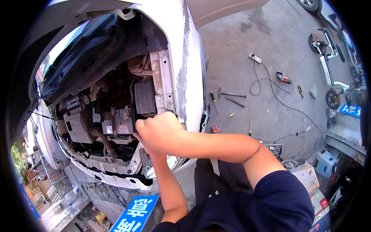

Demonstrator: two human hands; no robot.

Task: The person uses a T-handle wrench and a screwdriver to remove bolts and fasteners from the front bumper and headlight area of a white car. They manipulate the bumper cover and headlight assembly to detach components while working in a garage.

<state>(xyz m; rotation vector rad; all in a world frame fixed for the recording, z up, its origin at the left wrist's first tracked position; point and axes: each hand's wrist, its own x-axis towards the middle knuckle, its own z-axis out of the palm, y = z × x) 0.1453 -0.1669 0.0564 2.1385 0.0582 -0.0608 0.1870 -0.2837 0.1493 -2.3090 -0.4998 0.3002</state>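
A white car (194, 73) stands on the left with its hood raised and its engine bay uncovered, and both of the person's hands are over its near right front corner. The right hand (165, 130) lies uppermost, its fingers curled in; the left hand (151, 147) comes up from the near side and is mostly hidden beneath it. The two appear to be pressed together, but from this angle I cannot tell how the left fingers are set or whether either hand holds anything.

Just nearer than the hands is the headlight (174, 162), partly covered by the left forearm. To the left of the hands, inside the bay, sits a battery (119, 123) with labels on its side; a dark rectangular box (145, 96) lies beyond them, beside a pale metal rail (167, 79).

On the concrete floor (239, 42) to the right are a green-handled screwdriver (213, 97), a hammer (234, 94) and a dark bar (235, 101), near one another. Farther right lie an orange and black power tool (284, 78), its cord looping across the floor, and a pair of pliers (300, 91). A white power strip (255, 58) lies farther off.
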